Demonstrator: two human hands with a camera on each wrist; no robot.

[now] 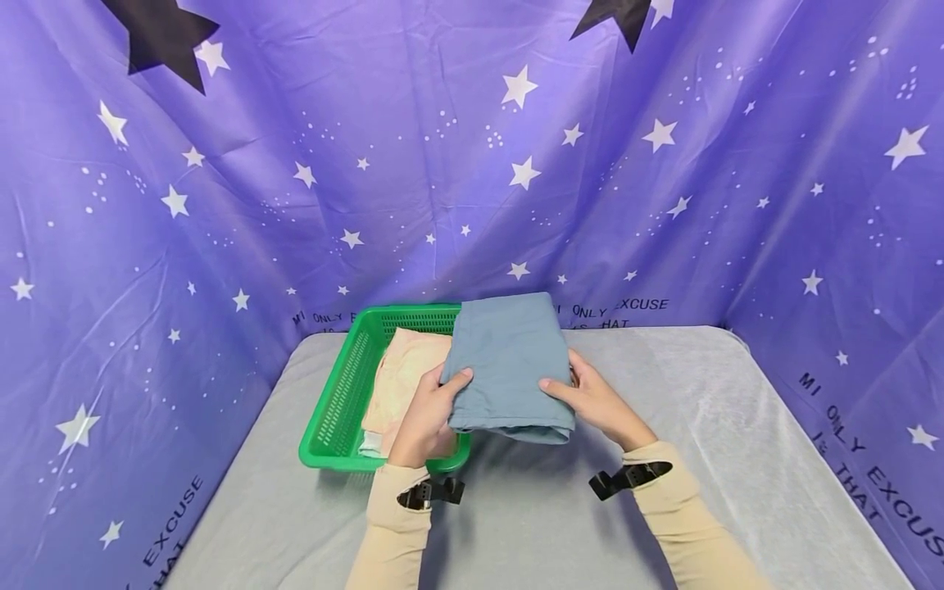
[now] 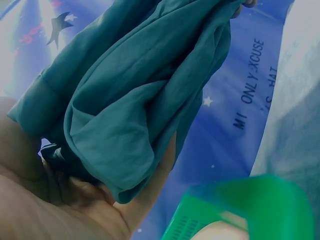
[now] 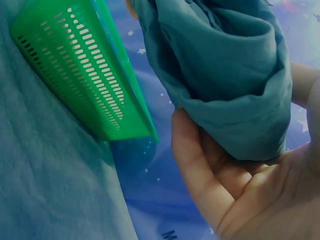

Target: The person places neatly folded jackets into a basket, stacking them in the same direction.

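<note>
A folded blue-grey garment (image 1: 509,360) is held up between both hands, overlapping the right part of a green basket (image 1: 313,426) in the head view. My left hand (image 1: 428,414) grips its left edge, thumb on top and fingers underneath. On the opposite edge my right hand (image 1: 601,406) holds it the same way. Both wrist views show the cloth's folded layers (image 2: 115,135) bunched inside the curve of the fingers (image 3: 192,165). Inside the basket lies a folded pale pink cloth (image 1: 401,377), with a bit of whitish cloth (image 1: 371,444) under its near corner.
The basket stands on a table covered with a light grey cloth (image 1: 737,459). Purple curtains (image 1: 413,164) with stars and lettering hang behind the table and along both sides. Black straps with small camera mounts (image 1: 630,479) sit on the wrists.
</note>
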